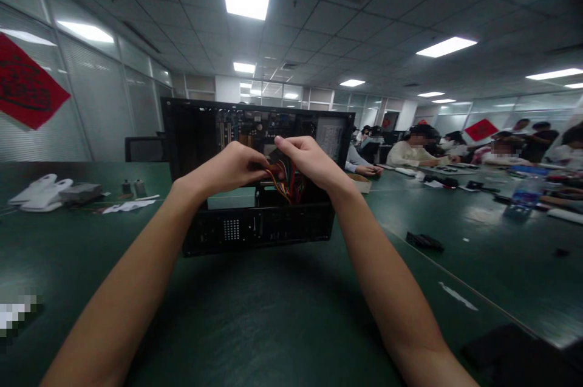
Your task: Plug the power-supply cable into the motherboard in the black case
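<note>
An opened black computer case [257, 229] stands on its side on the green table, its inside facing me. A bundle of red, yellow and black power cables [286, 188] runs down inside it. My left hand [234, 163] reaches into the case from the left, its fingers closed around the cables. From the right, my right hand [307, 159] is closed on the same bundle, thumb uppermost; its other fingertips are mostly hidden. Behind the hands, the motherboard [246, 126] shows along the case's upper part. A pale label [328, 139] is on the right inside.
White bags [40, 191] and a grey box [81, 192] lie on the left of the table [255, 314]. At right are a black part [424, 242], a paper strip [458, 296] and a large water bottle [528, 189]. Several people sit working farther back.
</note>
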A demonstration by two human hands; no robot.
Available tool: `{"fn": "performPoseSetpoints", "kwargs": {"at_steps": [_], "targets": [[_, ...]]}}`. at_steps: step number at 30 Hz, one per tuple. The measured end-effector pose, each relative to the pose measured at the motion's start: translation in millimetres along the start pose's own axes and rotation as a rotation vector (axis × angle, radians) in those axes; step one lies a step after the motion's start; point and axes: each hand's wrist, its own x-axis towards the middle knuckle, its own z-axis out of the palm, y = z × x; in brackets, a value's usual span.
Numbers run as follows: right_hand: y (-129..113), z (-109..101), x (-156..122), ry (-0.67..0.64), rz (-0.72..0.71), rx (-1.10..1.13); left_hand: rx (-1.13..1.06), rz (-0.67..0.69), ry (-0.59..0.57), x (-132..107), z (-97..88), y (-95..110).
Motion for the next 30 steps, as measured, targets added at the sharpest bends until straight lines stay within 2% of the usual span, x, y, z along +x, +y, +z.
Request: {"fn": "performPoseSetpoints", "kwargs": {"at_steps": [4,8,11,17,22,25,30], "targets": [[3.6,-0.7,1.2,0.058,-0.042,-0.102,0.145,0.016,0.130,0.9,-1.8,4.7],[3.9,1.4,1.9,0.047,-0.056,-0.160,0.296,-0.025,0.171,1.3,0.3,6.2],[5.6,1.8,3.3,0.094,-0.073,-0.215,0.381,-0.073,0.200,1.6,3.1,6.1],[12.6,0.3,6.3,0.129,-0.022,-0.247,0.476,-0.088,0.236,2.4,6.8,7.3],[16.2,-1.3,7.7,0.097,-0.032,-0.264,0.508,-0.071,0.264,1.5,10.4,8.8],[18.8,-1.9,10.0,0.131,-0.052,-0.270,0.518,-0.057,0.333,1.7,14.7,10.0],[27.6,-1.6,15.5,0.187,-0.073,-0.257,0.635,0.077,0.433,3.4,23.2,8.3]]}}
